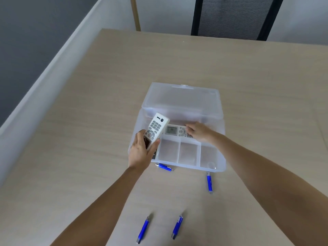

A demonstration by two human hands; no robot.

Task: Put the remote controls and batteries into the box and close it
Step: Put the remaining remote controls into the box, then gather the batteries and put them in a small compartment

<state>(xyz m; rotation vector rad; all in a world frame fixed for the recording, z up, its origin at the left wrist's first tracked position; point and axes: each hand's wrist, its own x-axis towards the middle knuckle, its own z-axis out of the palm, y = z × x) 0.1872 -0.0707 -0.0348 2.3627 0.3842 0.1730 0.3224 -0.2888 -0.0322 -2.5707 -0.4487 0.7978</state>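
left hand fingers clamped on remote tilted over box | right hand fingers curled on second remote inside | batteries on counter below wrists | risk: tilted remote snags divider, lid won't shut

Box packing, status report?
Left hand holds one remote; right hand on second remote in open box. Four batteries out. Nothing blocking.

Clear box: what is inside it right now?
Inside the clear box, one white remote lies in the long rear compartment, its far end covered by the right hand. Three small front compartments look empty.
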